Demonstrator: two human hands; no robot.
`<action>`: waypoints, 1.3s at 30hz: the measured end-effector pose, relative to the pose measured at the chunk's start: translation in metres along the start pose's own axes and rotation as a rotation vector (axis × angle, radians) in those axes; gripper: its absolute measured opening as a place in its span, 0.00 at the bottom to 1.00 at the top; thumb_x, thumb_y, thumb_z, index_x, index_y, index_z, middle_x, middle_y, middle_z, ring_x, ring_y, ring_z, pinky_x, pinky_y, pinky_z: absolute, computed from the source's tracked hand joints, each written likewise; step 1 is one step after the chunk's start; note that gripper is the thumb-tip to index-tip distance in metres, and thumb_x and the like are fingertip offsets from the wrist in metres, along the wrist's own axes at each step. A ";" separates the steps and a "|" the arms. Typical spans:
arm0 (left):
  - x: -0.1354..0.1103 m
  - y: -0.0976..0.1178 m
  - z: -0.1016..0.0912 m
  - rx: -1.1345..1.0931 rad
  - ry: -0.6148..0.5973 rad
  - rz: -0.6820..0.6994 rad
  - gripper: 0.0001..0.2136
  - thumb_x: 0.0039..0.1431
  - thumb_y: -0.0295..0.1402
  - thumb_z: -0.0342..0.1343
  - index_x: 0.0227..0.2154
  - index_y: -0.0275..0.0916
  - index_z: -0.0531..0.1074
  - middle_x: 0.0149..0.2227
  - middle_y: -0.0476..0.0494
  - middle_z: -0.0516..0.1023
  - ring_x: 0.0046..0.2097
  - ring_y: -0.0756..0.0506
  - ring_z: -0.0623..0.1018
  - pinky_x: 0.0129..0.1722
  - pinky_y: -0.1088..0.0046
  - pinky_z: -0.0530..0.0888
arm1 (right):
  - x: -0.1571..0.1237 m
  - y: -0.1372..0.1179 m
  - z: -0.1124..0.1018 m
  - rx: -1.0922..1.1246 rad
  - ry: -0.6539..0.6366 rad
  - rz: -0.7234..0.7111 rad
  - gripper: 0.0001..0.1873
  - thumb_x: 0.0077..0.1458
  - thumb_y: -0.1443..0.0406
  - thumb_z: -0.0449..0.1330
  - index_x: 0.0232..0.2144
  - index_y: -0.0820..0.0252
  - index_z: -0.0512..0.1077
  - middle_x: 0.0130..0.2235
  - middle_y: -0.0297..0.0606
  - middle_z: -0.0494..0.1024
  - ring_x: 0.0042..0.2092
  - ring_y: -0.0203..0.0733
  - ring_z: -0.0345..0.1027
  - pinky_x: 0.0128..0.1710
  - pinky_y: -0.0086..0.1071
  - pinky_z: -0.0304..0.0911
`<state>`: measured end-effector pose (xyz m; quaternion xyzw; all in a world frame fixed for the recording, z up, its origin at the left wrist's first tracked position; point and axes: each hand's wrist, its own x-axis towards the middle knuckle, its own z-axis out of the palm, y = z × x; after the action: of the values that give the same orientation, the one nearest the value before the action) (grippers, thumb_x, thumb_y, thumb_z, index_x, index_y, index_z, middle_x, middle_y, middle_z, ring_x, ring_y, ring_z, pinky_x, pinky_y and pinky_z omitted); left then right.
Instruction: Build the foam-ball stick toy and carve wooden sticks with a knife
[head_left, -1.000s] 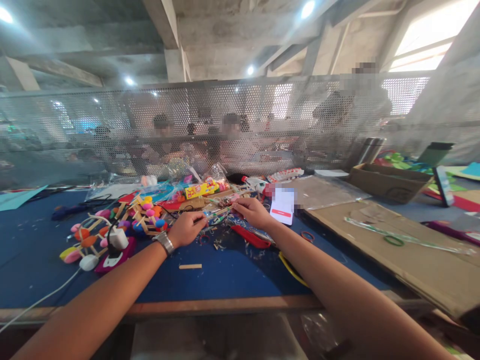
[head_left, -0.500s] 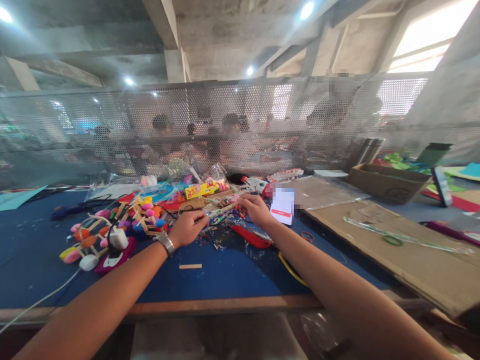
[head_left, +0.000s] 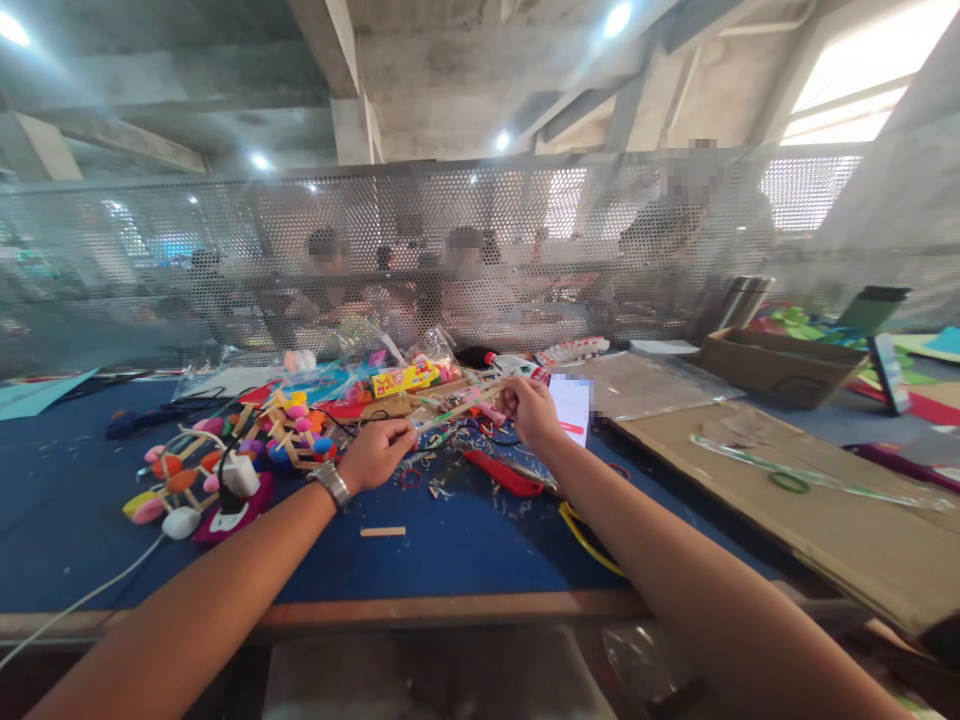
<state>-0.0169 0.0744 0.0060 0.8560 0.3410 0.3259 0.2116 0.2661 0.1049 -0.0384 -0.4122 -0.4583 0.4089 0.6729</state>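
My left hand [head_left: 377, 452], with a metal watch on the wrist, is closed in a pinch on one end of a narrow, clear plastic sleeve with a bit of green. A thin pale strip [head_left: 480, 397] runs from there up to my right hand [head_left: 529, 410], whose fingers are pinched on its far end. Whether strip and sleeve are one piece I cannot tell. Below them lie white scraps and a red-handled cutter [head_left: 501, 473]. A phone [head_left: 571, 405] with a lit screen is beside my right hand. One flat wooden stick [head_left: 383, 532] rests nearer the table's front edge.
Colourful pom-poms glued to sticks [head_left: 300, 428] and a purple power strip [head_left: 238, 510] with a white plug stand left. A yellow packet [head_left: 405, 379] lies behind the hands. Cardboard [head_left: 720, 460] and an open box [head_left: 780, 365] occupy the right. A perforated screen [head_left: 420, 270] closes the back.
My right hand has moved a little to the right, away from my left, and more of the pale strip shows between them. My left hand has stayed almost still.
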 end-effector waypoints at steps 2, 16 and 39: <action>0.000 -0.001 0.000 -0.016 0.024 -0.013 0.16 0.62 0.43 0.50 0.22 0.41 0.70 0.23 0.50 0.73 0.29 0.45 0.72 0.32 0.70 0.65 | 0.002 -0.001 -0.002 0.025 0.038 -0.002 0.17 0.68 0.57 0.62 0.54 0.59 0.73 0.53 0.42 0.77 0.47 0.45 0.76 0.46 0.43 0.76; 0.009 -0.027 0.006 -0.406 0.449 -0.210 0.11 0.64 0.44 0.52 0.39 0.42 0.67 0.20 0.59 0.62 0.21 0.51 0.65 0.22 0.76 0.59 | 0.008 -0.006 -0.010 0.120 0.166 -0.040 0.16 0.68 0.57 0.62 0.51 0.60 0.74 0.48 0.40 0.79 0.42 0.41 0.76 0.41 0.38 0.76; 0.016 -0.021 0.001 -0.771 0.804 -0.094 0.10 0.64 0.43 0.52 0.40 0.45 0.63 0.37 0.48 0.75 0.27 0.50 0.74 0.21 0.75 0.66 | 0.015 0.000 -0.018 0.158 0.264 -0.105 0.15 0.69 0.57 0.62 0.50 0.61 0.74 0.47 0.39 0.78 0.40 0.40 0.76 0.39 0.36 0.76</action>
<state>-0.0167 0.1001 -0.0005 0.5091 0.2887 0.7179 0.3769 0.2869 0.1160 -0.0382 -0.3835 -0.3533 0.3505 0.7780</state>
